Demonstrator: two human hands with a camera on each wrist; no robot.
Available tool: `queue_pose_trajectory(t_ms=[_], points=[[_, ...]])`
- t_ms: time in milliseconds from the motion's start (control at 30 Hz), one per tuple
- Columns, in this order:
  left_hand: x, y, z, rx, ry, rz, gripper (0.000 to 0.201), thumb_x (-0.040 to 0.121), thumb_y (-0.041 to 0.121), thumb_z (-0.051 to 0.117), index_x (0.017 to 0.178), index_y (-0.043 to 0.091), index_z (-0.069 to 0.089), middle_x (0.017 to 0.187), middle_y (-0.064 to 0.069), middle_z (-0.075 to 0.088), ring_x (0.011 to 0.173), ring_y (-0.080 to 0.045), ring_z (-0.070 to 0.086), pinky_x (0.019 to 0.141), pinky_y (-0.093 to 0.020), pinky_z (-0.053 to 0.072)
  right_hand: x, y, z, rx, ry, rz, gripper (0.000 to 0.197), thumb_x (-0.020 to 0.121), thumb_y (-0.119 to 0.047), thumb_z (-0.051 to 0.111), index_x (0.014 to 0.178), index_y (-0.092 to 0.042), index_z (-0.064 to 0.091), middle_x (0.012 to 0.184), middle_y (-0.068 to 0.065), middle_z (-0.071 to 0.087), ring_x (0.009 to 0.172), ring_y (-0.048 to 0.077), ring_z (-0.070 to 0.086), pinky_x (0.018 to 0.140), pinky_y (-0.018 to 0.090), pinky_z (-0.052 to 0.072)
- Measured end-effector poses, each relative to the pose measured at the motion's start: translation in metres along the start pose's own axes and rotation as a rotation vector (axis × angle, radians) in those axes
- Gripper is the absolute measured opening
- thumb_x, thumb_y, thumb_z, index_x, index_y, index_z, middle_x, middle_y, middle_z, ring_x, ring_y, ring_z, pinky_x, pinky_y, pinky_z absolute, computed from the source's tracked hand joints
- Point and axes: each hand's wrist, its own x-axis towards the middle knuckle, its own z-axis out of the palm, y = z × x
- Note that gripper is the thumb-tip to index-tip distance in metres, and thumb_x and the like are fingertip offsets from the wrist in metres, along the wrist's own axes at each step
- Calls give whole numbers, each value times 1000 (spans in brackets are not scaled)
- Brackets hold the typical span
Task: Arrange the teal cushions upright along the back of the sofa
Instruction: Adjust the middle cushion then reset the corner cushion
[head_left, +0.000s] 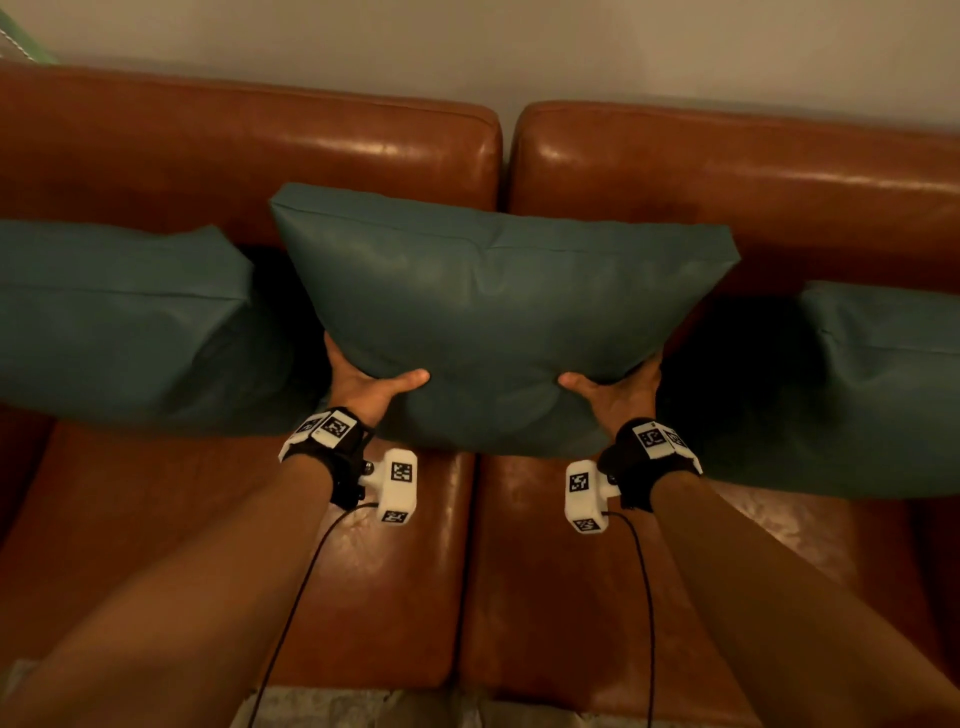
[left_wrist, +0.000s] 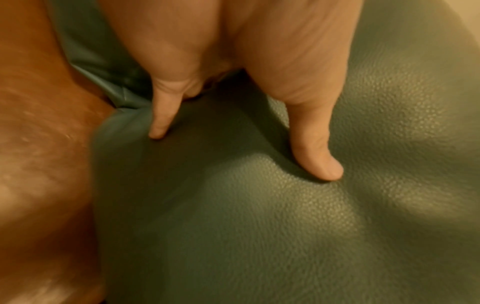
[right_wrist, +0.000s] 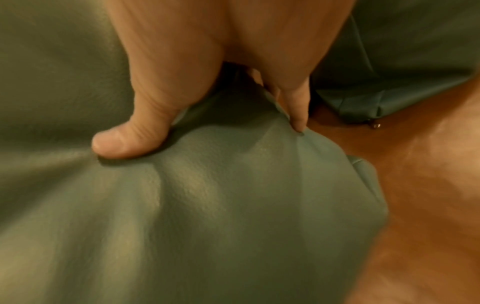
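Note:
A teal leather cushion (head_left: 493, 306) stands upright in the middle of the brown sofa, over the gap between the two seat pads. My left hand (head_left: 363, 384) grips its lower left edge, thumb on the front, fingers hidden behind. My right hand (head_left: 613, 389) grips the lower right edge the same way. The left wrist view shows my thumb dented into the teal cushion (left_wrist: 259, 216); the right wrist view shows the same on the cushion (right_wrist: 182, 205). A second teal cushion (head_left: 119, 322) leans at the left and a third (head_left: 857, 389) at the right.
The sofa back (head_left: 727, 176) is two brown leather pads against a pale wall. The brown seat pads (head_left: 363, 597) lie below my forearms. Cables run down from both wrist cameras. A zip pull of the right cushion (right_wrist: 375, 125) shows on the seat.

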Motion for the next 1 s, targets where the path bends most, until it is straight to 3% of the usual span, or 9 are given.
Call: queue_pose_trajectory(t_ms=[267, 433, 567, 667, 733, 800, 900, 1000], points=[[-2, 3, 0, 15, 19, -63, 146, 26, 40, 94, 148, 39, 14, 149, 6, 43, 133, -19, 46, 110, -50, 40, -4, -4, -6, -8, -32, 33, 136, 54, -34, 91, 153, -18, -1, 159, 15, 13, 146, 31, 18, 115, 40, 22], [-9, 6, -5, 37, -2, -83, 146, 31, 36, 95, 151, 33, 12, 151, 2, 39, 135, -19, 43, 114, -43, 36, -24, -3, -11, 59, -15, 7, 130, 56, -28, 91, 153, -23, 4, 158, 15, 16, 144, 32, 22, 113, 40, 26], [-24, 7, -13, 10, -28, -139, 158, 24, 47, 96, 153, 33, 6, 154, 0, 37, 138, -21, 41, 113, -45, 38, -62, -5, -9, 85, -26, 26, 128, 59, -27, 90, 153, -25, 3, 157, 16, 13, 143, 33, 23, 110, 38, 29], [-40, 4, -28, -9, -30, -185, 137, 52, 29, 93, 155, 27, 3, 159, -4, 29, 144, -22, 34, 115, -43, 34, -101, -4, 8, 81, 0, 66, 127, 54, -27, 92, 151, -27, 10, 151, 19, 14, 136, 37, 30, 106, 38, 35], [-48, -4, -44, -23, 3, -217, 129, 53, 35, 92, 154, 28, 12, 157, -7, 33, 140, -24, 39, 112, -46, 38, -126, -4, 25, 68, 8, 77, 119, 52, -28, 92, 146, -25, 21, 145, 18, 18, 126, 39, 39, 102, 37, 40], [-56, -11, -66, -34, 55, -245, 108, 58, 36, 90, 147, 26, 28, 147, -10, 44, 125, -24, 51, 106, -48, 44, -147, -8, 46, 12, -46, 46, 101, 53, -29, 92, 136, -20, 33, 138, 17, 25, 117, 39, 46, 98, 39, 44], [-63, -26, -110, -39, 85, -302, 65, 76, 22, 79, 131, 17, 47, 134, -14, 55, 102, -21, 54, 89, -40, 48, -168, -23, 89, -78, -280, -33, 67, 60, -31, 89, 112, -22, 47, 126, 10, 40, 109, 30, 54, 93, 37, 48], [-61, -42, -171, -48, 112, -358, 52, 76, 22, 79, 120, 19, 51, 131, -16, 59, 105, -26, 57, 83, -39, 47, -188, -49, 142, -180, -550, -59, 62, 61, -35, 87, 110, -27, 51, 120, 10, 53, 105, 23, 57, 88, 33, 49]])
